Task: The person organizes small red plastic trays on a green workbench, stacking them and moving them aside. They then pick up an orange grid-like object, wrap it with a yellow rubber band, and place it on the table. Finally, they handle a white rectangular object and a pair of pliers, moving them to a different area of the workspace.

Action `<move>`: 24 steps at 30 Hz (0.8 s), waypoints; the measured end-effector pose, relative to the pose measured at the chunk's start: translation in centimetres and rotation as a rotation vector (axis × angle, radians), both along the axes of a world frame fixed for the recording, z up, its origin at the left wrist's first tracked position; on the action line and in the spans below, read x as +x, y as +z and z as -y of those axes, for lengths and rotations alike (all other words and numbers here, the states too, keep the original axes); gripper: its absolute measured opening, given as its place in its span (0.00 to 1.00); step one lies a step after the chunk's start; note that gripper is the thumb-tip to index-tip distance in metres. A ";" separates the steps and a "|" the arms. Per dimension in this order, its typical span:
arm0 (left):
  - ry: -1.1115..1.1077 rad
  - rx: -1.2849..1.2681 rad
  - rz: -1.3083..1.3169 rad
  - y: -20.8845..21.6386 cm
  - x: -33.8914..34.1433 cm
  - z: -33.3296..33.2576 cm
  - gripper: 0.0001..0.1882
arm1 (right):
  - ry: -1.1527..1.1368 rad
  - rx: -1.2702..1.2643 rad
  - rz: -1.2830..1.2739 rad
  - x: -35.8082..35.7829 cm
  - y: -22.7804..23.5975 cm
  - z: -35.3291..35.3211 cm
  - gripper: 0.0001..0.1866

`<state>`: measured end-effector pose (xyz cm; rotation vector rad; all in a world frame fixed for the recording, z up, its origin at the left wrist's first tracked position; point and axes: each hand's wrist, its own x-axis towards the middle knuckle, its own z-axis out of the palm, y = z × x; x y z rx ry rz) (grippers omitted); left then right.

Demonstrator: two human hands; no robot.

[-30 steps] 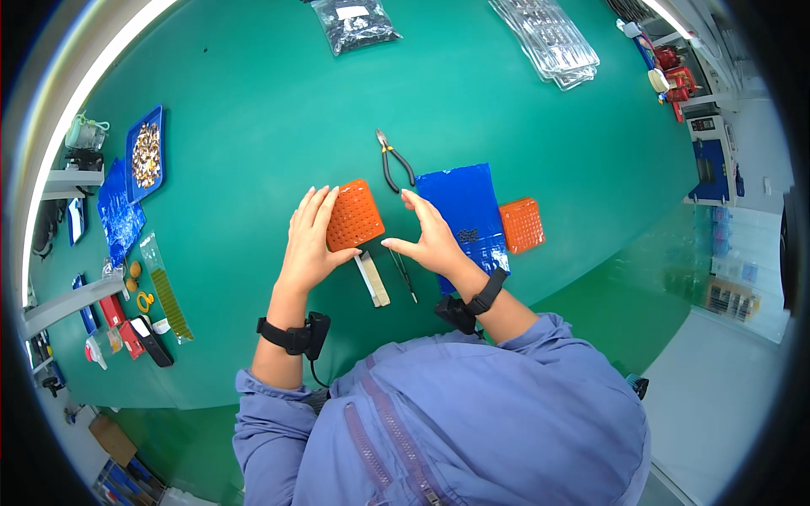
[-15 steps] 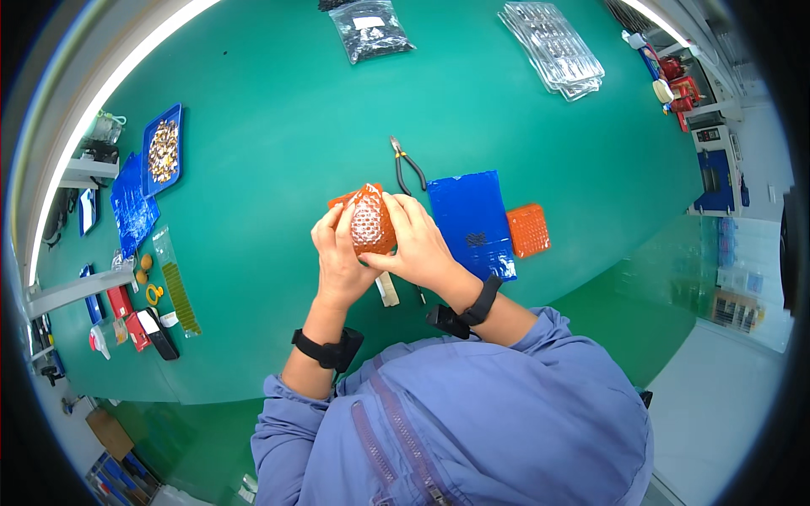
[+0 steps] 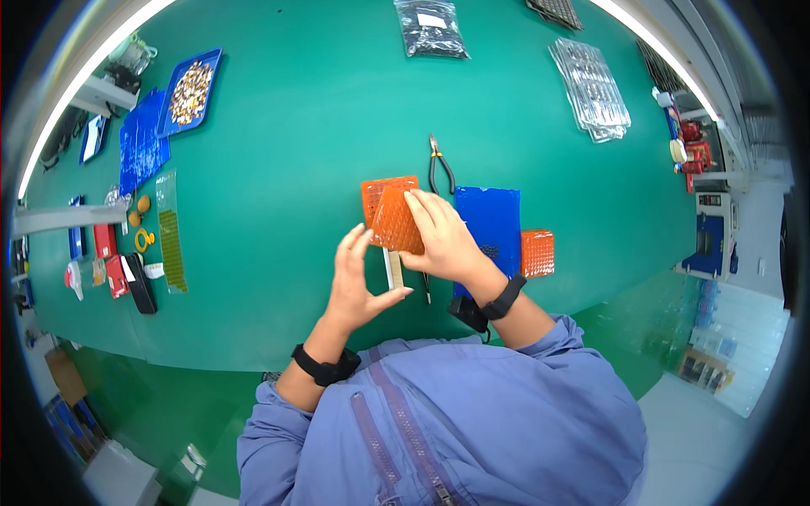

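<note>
My right hand point(image 3: 447, 243) grips an orange panel with a bumpy grid surface point(image 3: 393, 218) by its right side, holding it tilted. Beside the panel's left edge, my left hand point(image 3: 350, 288) is open, thumb and fingers spread; whether a fingertip touches the edge I cannot tell. A second orange gridded piece point(image 3: 377, 189) lies just behind, partly hidden by the held one. Below the panel a pale narrow block point(image 3: 394, 270) shows. Cutting pliers point(image 3: 440, 165) with black handles lie beyond my right hand. A blue sheet point(image 3: 489, 211), with small dark bits on it, is under my right wrist.
Right of the blue sheet lies another orange gridded piece point(image 3: 537, 253). Clear plastic trays point(image 3: 595, 93) are stacked far right; a bag of dark parts point(image 3: 430, 34) lies at the back. At left are a blue tray of small parts point(image 3: 175, 125), a patterned strip point(image 3: 171, 244) and a black case point(image 3: 141, 287).
My left hand has let go of the orange panel and drawn back, fingers spread. The panel, curved between both hands before, now looks flatter in my right hand. The whole view has shifted.
</note>
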<state>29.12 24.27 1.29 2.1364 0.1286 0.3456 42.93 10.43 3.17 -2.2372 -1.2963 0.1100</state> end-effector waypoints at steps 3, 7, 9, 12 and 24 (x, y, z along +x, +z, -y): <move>0.136 -0.145 -0.156 -1.8 -1.1 -1.7 0.41 | 0.135 -0.057 -0.028 2.3 -0.1 -1.0 0.39; 0.265 -0.401 -0.365 -3.9 -1.7 -2.5 0.26 | 0.263 -0.175 -0.063 4.0 -0.4 -2.0 0.38; 0.286 -0.478 -0.379 -5.1 -1.6 -2.3 0.23 | 0.296 -0.188 -0.074 4.4 -0.4 -2.6 0.38; 0.300 -0.522 -0.349 -5.7 -0.9 -1.7 0.24 | 0.319 -0.209 -0.092 4.6 -0.6 -2.9 0.38; 0.309 -0.491 -0.314 -5.9 2.6 -0.8 0.22 | 0.272 -0.250 -0.098 4.3 -0.9 -2.9 0.39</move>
